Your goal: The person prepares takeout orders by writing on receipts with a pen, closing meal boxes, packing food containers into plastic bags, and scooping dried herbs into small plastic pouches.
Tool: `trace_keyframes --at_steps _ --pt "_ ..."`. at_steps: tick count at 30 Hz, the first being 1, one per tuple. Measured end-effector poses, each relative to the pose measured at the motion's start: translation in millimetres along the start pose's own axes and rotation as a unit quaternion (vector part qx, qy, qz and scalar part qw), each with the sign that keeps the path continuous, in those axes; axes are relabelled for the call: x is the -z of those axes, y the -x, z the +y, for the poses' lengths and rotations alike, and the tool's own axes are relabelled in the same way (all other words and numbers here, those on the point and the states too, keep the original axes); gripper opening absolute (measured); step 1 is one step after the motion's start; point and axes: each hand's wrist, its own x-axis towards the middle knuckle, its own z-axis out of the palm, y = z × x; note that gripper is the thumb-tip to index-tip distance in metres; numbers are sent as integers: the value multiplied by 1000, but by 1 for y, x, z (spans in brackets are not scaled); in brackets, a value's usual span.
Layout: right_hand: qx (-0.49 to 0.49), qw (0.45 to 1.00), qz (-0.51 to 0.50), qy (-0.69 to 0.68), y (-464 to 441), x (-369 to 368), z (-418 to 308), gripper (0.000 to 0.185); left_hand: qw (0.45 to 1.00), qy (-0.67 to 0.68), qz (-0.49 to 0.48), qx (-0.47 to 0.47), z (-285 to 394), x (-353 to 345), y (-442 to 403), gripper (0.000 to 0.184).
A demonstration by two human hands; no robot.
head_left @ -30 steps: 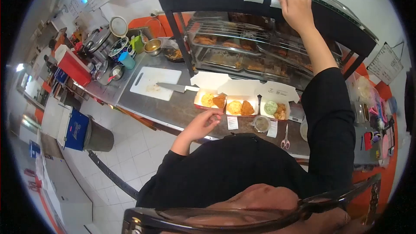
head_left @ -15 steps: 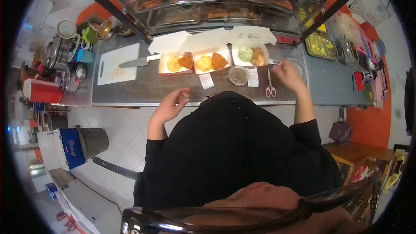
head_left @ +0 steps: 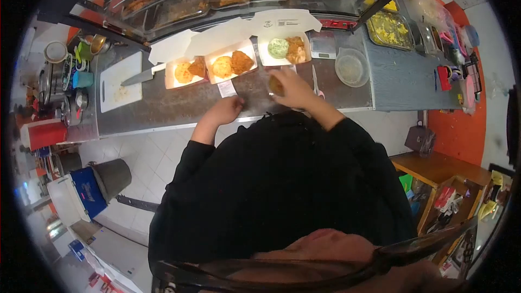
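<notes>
My right hand (head_left: 298, 92) is closed around a small clear tub (head_left: 275, 86) with brownish contents, just in front of the boxes. My left hand (head_left: 220, 113) has its fingers curled in at the counter's front edge, beside a printed slip (head_left: 228, 88); nothing shows in it. Three open cardboard boxes stand in a row. The left box (head_left: 170, 78) and middle box (head_left: 217, 78) hold yellow rice and fried pieces. The right box (head_left: 264, 59) holds a pale green mound and browned pieces. Scissors (head_left: 316, 81) lie beside my right hand, their handles partly hidden by my forearm.
A white cutting board (head_left: 111, 89) lies left, with a knife (head_left: 138, 77) across its edge. To the right are a scale (head_left: 323, 51), an empty clear round container (head_left: 351, 68) and a tray of yellow food (head_left: 391, 30). A glass display case (head_left: 179, 8) stands behind.
My right hand has moved left from beside the right box and taken hold of the small tub. My left hand has curled its fingers. The view has shifted, so the counter appears farther left.
</notes>
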Motion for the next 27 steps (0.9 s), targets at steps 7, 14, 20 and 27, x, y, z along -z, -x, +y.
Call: trace_keyframes --at_steps 7,14,20,27 --pt "-182 953 241 7 156 109 133 74 987 143 53 46 53 -70 -54 34" --pt "-451 794 353 203 257 185 369 79 910 173 344 152 95 -134 -139 48" --pt "-539 768 277 208 255 260 424 86 915 275 230 186 101 -149 -120 43" --pt "-163 921 354 26 134 207 270 33 876 380 280 102 143 -107 -18 53"
